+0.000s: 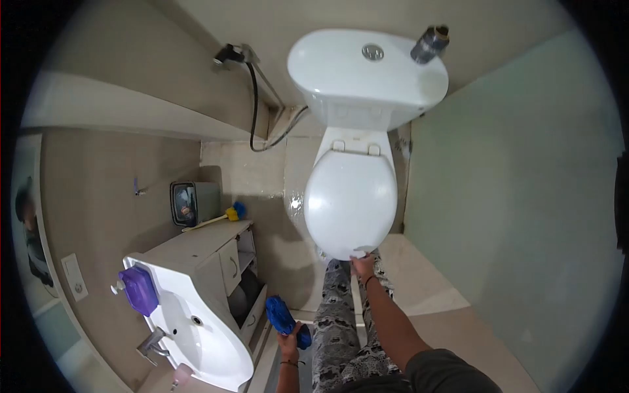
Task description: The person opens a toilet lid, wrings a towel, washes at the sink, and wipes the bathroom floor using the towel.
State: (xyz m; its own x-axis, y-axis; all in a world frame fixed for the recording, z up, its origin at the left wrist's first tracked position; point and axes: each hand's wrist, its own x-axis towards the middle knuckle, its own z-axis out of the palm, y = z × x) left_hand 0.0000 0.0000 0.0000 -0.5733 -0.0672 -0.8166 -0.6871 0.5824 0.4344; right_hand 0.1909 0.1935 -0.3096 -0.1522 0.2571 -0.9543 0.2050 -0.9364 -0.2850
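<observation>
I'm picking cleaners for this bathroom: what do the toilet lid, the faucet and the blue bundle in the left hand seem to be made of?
Toilet lid: probably plastic, with a smooth, even white sheen. Faucet: likely chromed metal, from its grey, reflective surface. Blue bundle: crumpled and creased, so perhaps cloth or thin plastic; I can't tell which.

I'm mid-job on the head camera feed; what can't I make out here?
All in the head view:
- Inside of the toilet bowl: hidden by the closed lid.
- Pale patch at the right hand: too small to identify.
- Blue bundle: its far end is partly covered by the left hand.
- Dark container on the tank: label too small to read.
</observation>
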